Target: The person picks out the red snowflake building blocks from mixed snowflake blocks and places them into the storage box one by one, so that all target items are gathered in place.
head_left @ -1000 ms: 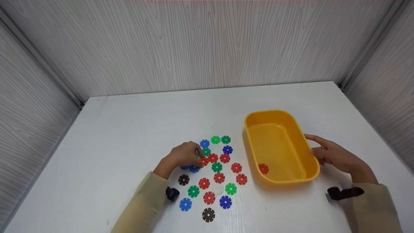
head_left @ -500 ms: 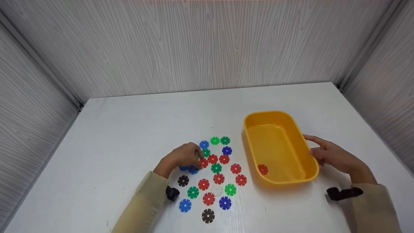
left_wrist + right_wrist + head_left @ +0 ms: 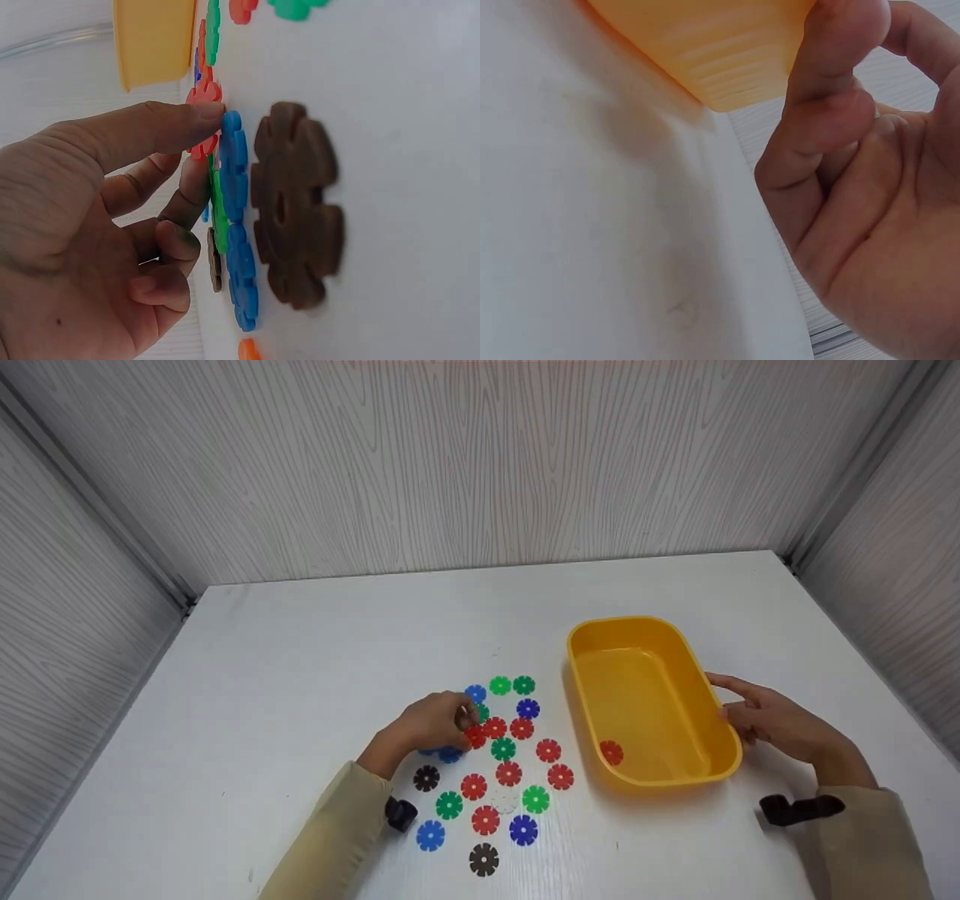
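Right now my left hand (image 3: 431, 725) curls its fingers (image 3: 161, 131) onto a red snowflake disc (image 3: 475, 736) lying flat at the cluster's left edge on the white table (image 3: 300, 660). Thin, light, stiff plastic, I judge; best pinched by its notched rim. My right hand (image 3: 772, 721) rests relaxed against the yellow tub (image 3: 720, 712).

We see a white table (image 3: 300, 660) boxed in by pale wood-grain walls (image 3: 480, 472). Toward its front edge lie a black disc (image 3: 484, 859), a light blue disc (image 3: 430, 835) and a dark blue disc (image 3: 523, 829). Nearer mid-table, two green discs (image 3: 500, 685) sit side by side.
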Available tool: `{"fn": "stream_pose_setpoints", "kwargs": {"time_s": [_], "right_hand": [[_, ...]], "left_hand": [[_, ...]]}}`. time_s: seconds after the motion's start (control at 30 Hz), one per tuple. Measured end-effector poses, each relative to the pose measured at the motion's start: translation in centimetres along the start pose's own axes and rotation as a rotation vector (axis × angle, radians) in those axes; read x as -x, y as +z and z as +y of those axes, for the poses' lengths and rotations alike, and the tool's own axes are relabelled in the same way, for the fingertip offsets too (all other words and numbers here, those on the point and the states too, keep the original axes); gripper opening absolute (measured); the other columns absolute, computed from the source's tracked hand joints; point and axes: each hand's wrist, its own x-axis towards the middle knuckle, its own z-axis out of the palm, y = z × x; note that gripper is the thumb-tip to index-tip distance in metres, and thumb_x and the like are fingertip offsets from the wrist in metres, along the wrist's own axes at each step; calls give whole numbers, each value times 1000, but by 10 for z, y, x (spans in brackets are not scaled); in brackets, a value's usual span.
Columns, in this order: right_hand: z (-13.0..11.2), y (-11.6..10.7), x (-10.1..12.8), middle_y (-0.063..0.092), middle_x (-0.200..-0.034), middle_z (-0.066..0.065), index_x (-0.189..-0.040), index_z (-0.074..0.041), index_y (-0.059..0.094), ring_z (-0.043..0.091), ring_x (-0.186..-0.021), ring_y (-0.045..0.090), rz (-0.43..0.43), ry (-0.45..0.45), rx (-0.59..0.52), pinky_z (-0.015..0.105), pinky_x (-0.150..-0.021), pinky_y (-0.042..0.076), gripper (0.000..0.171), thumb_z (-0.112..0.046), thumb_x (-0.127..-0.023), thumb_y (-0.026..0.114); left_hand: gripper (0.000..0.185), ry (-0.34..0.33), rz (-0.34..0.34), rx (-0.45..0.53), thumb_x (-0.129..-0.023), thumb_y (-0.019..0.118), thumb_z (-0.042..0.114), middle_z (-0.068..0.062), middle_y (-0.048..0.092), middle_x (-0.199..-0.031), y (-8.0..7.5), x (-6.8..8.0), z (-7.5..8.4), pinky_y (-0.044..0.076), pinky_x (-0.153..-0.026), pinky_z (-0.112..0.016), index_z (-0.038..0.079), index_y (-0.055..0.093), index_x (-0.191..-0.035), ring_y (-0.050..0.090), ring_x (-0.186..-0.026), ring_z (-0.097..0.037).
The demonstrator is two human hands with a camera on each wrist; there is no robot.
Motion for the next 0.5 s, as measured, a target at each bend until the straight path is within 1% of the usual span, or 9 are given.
{"fn": "stream_pose_setpoints", "kwargs": {"time_s": [0.27,0.4,0.5], "right_hand": [[0,1,1,56,-70,-6,-150,1,21,24,-59,43,-5,-38,10,28,-55,44,53,-12,-102,41],[0,1,1,55,-69,-6,-150,2,20,26,-59,41,-10,-54,7,28,-55,44,53,-10,-102,41],[0,1,0,55,-68,-6,-150,1,21,25,-59,42,-3,-43,6,27,-55,44,53,-11,-102,41]], "left_hand": [[22,44,-2,22,-80,75,9,-2,59,-85,1,1,-1,49,-69,-30,19,65,-98,53,-76,-18],[22,70,-19,66,-81,73,8,-3,58,-86,0,1,-3,49,-67,-28,19,64,-98,53,-76,-18],[22,106,-31,106,-82,73,7,-4,59,-89,0,1,-4,51,-69,-29,19,64,-98,53,-78,-19]]}}
